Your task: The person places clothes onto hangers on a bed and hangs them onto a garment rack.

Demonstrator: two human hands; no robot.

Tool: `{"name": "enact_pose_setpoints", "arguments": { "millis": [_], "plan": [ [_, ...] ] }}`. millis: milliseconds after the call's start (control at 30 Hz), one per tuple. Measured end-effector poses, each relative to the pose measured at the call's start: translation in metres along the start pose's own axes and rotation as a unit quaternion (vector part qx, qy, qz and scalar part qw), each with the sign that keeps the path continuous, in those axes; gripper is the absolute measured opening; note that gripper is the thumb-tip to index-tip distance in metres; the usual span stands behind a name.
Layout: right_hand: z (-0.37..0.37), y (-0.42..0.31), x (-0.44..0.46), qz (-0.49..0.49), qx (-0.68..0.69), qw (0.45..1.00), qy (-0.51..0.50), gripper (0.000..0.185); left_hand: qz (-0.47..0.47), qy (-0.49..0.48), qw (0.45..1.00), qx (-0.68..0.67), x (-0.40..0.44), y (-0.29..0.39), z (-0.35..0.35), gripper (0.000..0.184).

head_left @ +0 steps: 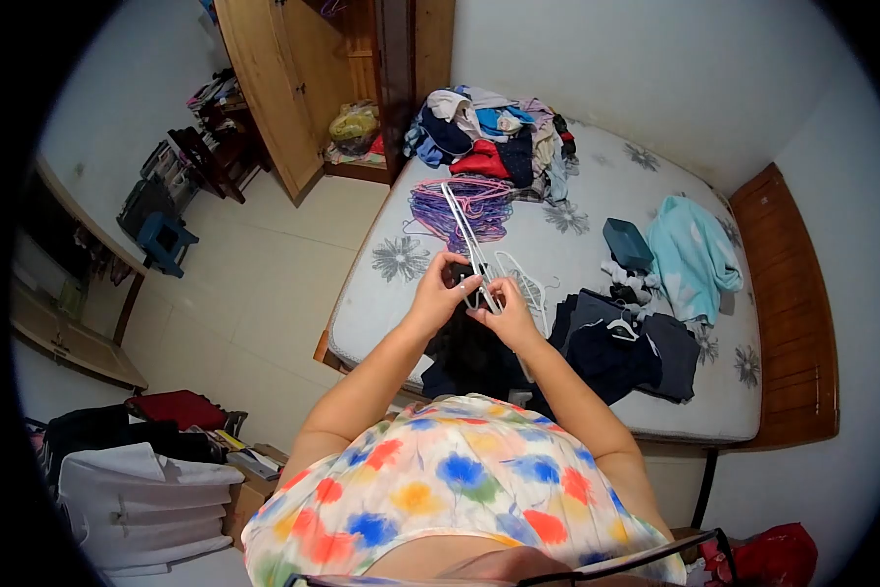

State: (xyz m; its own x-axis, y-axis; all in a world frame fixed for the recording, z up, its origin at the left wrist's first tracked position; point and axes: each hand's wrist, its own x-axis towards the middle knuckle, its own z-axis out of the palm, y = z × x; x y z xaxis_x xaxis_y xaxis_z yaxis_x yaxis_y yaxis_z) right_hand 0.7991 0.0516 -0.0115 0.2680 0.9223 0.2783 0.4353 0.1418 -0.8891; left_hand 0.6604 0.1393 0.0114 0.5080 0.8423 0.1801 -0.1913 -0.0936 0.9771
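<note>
Both hands are together over the near edge of the bed. My left hand is closed on a white hanger, whose long arm points up and away. My right hand pinches the lower part of the same white plastic, close beside the left. Dark clothing hangs just beneath the hands; how it joins the hanger is hidden. Just right of my right hand, more white hangers lie on the mattress. Beyond the hands is a pile of purple and pink hangers.
A heap of mixed clothes lies at the bed's far end. Folded dark clothes, a teal box and a light blue cloth are on the right. An open wardrobe stands behind; a blue stool is left.
</note>
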Motion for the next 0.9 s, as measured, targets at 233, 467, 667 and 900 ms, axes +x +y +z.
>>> {"name": "enact_pose_setpoints", "arguments": {
  "millis": [233,467,667,900],
  "plan": [
    [-0.005,0.02,0.007,0.01,0.018,0.999,0.038,0.019,-0.055,-0.057,0.996,-0.04,-0.003,0.017,-0.003,0.026],
    [-0.055,-0.007,0.038,-0.063,-0.053,0.994,0.077,0.016,-0.303,-0.129,0.929,-0.171,-0.003,0.026,-0.023,0.037],
    [-0.105,-0.024,0.018,0.129,0.18,0.975,-0.003,0.033,-0.273,-0.009,0.922,-0.276,0.006,0.027,-0.044,0.037],
    [-0.154,0.018,-0.045,0.212,0.275,0.926,-0.149,0.036,-0.255,0.02,0.915,-0.311,0.017,0.016,-0.072,0.039]
  ]
}}
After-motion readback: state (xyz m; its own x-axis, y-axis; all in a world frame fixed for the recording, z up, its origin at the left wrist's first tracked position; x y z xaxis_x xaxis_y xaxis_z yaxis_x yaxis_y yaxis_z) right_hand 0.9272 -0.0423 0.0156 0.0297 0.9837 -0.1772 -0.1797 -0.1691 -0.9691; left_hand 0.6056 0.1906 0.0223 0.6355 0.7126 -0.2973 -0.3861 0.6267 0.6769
